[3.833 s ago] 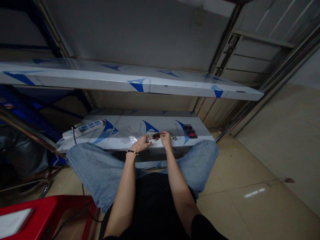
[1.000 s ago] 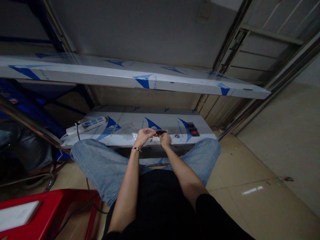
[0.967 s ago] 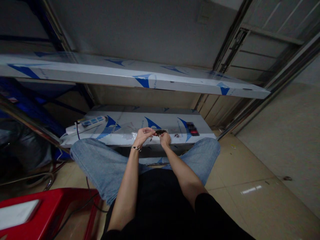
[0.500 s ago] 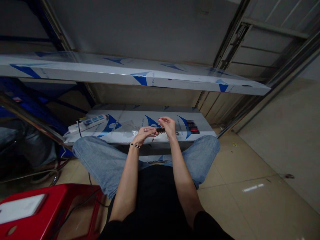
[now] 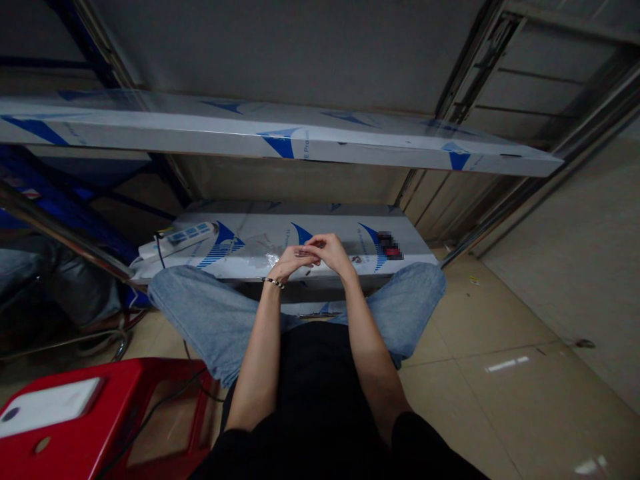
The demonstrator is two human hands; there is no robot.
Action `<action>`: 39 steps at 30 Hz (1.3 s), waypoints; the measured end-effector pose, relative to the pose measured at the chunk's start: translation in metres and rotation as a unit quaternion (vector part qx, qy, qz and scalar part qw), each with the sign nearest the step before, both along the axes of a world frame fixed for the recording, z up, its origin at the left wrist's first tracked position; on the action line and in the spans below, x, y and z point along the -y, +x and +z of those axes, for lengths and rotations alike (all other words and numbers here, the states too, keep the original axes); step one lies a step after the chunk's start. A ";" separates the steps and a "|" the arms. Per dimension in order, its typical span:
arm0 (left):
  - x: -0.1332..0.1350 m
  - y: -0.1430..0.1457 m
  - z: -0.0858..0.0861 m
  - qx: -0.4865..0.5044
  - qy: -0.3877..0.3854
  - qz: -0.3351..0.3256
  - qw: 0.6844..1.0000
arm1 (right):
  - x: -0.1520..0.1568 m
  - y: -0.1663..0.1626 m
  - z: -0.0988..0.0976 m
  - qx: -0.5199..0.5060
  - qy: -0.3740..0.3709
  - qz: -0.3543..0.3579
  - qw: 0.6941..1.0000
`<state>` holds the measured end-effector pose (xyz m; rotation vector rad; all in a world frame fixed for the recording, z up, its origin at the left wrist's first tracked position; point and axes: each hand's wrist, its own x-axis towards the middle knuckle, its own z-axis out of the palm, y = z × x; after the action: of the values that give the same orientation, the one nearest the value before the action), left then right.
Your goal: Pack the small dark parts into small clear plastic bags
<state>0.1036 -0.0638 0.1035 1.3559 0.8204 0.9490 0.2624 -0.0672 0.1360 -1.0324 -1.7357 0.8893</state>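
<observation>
Small dark piece (image 5: pixel 303 253) is pinched between the fingertips of the left hand (image 5: pixel 289 261) and the right hand (image 5: pixel 333 252), which meet just above the front edge of the lower shelf (image 5: pixel 345 220); both hands are closed on it, and the fingers hide most of it, so I cannot tell its exact shape. It seems very light and thin, perhaps a little fragile, so I judge that a gentle pinch at its two ends with thumb and forefinger is enough, without squeezing. Clear plastic bag (image 5: pixel 263 243) lies just left of the hands, and a power strip (image 5: pixel 187 235) lies farther left on the same shelf.
</observation>
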 end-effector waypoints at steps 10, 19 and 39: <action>0.006 -0.004 0.008 0.146 -0.016 0.050 0.988 | -0.010 0.014 -0.016 -0.078 -0.012 -0.069 0.995; 0.010 -0.007 0.010 0.250 0.009 0.134 0.959 | 0.004 0.024 -0.023 -0.024 -0.173 0.101 0.979; 0.018 -0.001 0.017 0.172 0.020 0.104 0.979 | 0.014 0.006 -0.038 -0.061 -0.172 0.142 0.973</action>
<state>0.1030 -0.0817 0.1210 1.1113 0.6867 1.3267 0.2685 -0.0807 0.0981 -0.9341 -1.6862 1.4455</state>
